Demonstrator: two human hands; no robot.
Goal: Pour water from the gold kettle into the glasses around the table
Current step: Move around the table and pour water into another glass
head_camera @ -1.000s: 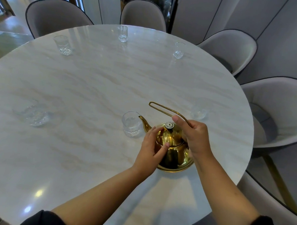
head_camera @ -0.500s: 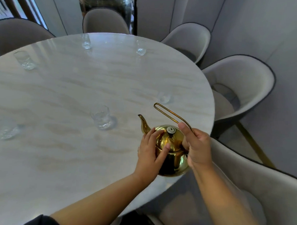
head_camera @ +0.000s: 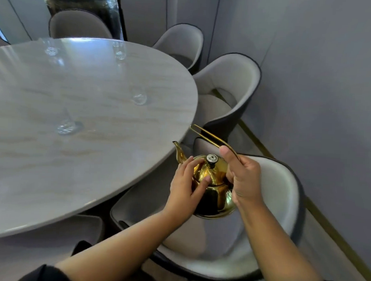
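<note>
Private dining room: round marble table (head_camera: 91, 149), upholstered chairs (head_camera: 228, 83) around, panelled walls (head_camera: 309, 60).

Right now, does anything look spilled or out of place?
Nothing stands out. The right hand holds the shiny gold kettle upright beyond the round marble table, left hand touching it; the blurred clear glasses show no puddle.

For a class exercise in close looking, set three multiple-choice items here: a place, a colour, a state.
1. Where is the gold kettle? A. on the floor B. in a cupboard C. in the air past the table edge, over a chair
2. The lid knob colour? A. red B. silver C. blue
3. The right hand is: A. gripping the kettle's handle B. flat C. holding a glass
Answers: C, it hangs clear of the table; B, it gleams silver; A, it curls round the handle.
</note>
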